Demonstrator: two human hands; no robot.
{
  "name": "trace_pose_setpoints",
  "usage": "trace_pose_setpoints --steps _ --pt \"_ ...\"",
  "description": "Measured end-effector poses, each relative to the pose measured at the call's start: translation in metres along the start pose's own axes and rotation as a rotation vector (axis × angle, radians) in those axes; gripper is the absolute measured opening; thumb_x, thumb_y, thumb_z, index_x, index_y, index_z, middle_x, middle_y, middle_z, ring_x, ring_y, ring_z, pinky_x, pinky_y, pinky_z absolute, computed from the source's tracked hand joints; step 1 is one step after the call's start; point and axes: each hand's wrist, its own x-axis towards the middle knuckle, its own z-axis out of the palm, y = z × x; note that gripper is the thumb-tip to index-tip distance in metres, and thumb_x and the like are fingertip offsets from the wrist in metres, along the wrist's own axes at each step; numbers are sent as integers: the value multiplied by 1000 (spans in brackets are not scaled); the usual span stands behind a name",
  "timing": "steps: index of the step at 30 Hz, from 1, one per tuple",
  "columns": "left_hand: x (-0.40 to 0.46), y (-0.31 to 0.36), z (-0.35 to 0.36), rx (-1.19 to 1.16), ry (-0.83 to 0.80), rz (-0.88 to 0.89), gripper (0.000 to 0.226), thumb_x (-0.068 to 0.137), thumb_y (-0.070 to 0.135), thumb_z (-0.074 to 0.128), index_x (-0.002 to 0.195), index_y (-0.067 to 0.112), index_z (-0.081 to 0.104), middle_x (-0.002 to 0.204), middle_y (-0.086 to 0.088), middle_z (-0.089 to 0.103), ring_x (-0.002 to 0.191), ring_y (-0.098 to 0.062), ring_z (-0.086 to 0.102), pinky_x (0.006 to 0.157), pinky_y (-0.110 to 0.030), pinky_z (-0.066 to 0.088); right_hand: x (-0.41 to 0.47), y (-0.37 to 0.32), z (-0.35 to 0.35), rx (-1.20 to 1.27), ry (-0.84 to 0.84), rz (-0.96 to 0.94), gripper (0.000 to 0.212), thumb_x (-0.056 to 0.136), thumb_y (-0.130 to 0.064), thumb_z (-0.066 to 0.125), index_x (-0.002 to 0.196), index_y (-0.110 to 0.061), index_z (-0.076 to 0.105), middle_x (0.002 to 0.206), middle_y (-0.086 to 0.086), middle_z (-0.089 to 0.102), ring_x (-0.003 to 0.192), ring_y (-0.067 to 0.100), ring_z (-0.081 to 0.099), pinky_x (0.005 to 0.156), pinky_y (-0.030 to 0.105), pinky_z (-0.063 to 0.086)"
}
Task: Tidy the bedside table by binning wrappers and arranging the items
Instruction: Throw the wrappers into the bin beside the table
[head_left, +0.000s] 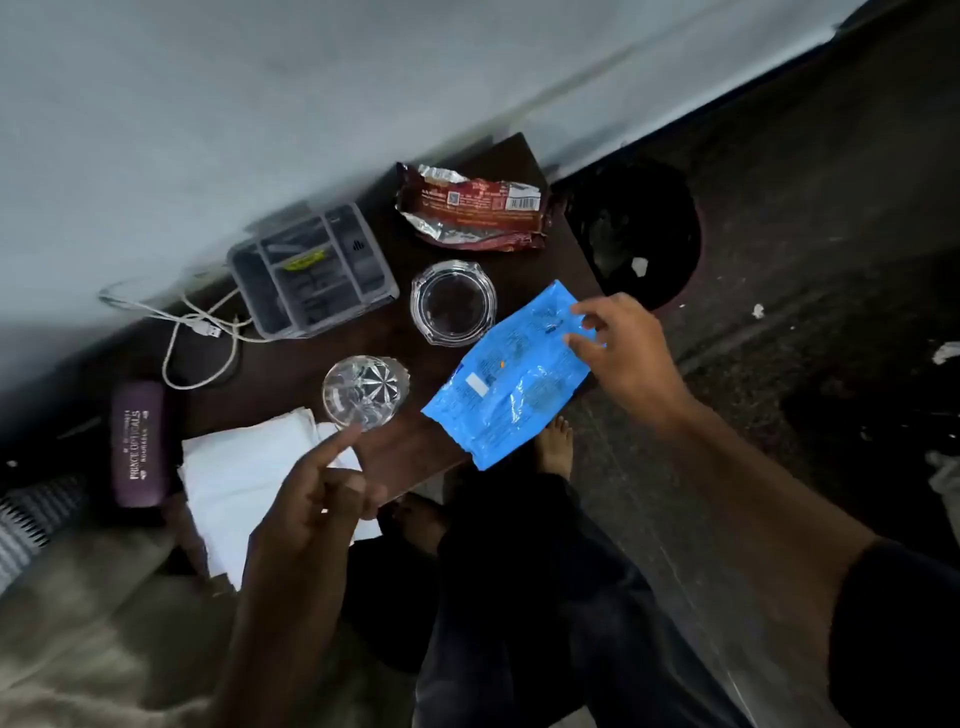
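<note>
Pale grey wall (260, 104), dark speckled floor (805, 234).

Head view, tilted, looking steeply down, close over bedside table (322, 364)

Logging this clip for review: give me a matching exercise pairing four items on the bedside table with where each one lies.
Things:
1. blue wrapper
2. brown wrapper
3. spectacle case
4. glass ashtray

Places:
A. far end of the table, nearest the bin
B. middle of the table, beside the grey organiser
C. under the right hand, overhanging the near edge
D. left end, beside the white tissues

Pairs: 1-C, 2-A, 3-D, 4-B
</note>
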Motion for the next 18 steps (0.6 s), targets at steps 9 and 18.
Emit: trace_pose_setpoints --steps 9,18 --pt "21 20 12 -59 -94 15 53 63 62 49 111 42 62 107 -10 71 90 -33 63 85 -47 45 26 26 2 52 -44 119 47 72 -26 90 110 -10 68 97 2 51 85 13 53 71 22 40" --pt "23 53 59 64 -142 74 33 83 38 56 110 52 68 98 20 76 87 6 70 78 -5 49 -4 67 -86 807 41 503 21 76 -1 83 86 -10 67 79 13 72 62 17 72 47 30 60"
